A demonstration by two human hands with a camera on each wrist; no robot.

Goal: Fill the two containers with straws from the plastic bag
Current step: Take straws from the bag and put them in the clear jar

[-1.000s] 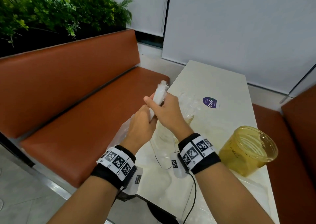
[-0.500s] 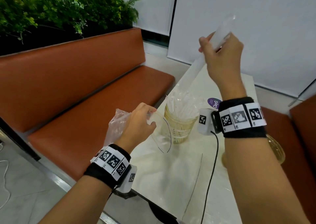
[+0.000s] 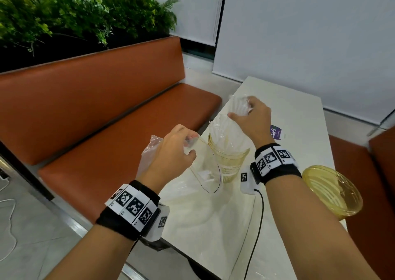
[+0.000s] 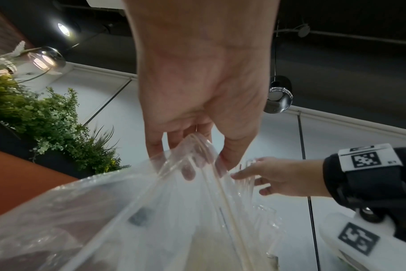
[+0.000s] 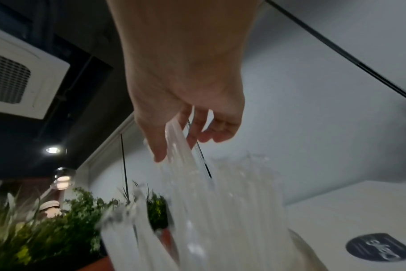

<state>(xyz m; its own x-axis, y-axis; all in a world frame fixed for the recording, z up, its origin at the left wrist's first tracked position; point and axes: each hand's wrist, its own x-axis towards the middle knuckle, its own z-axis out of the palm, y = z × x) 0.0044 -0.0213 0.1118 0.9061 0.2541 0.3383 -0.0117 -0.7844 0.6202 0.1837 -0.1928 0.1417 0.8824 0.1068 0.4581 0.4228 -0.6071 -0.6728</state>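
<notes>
The clear, thin plastic straws are stood nearly upright in the amber ribbed plastic container at the surface's left edge, their tops clasped by the right hand directly above. The crumpled clear plastic bag is pinched just beside it by the left hand. The second, empty amber container lies nearer the right hand, by the right edge.

From a raised position half a second earlier, the right hand came down with its bundle of clear straws to the mouth of the amber container just right of the left hand, among the straws already standing there. One second earlier both hands had met on that bundle; the left hand then dropped back, holding the plastic bag.
</notes>
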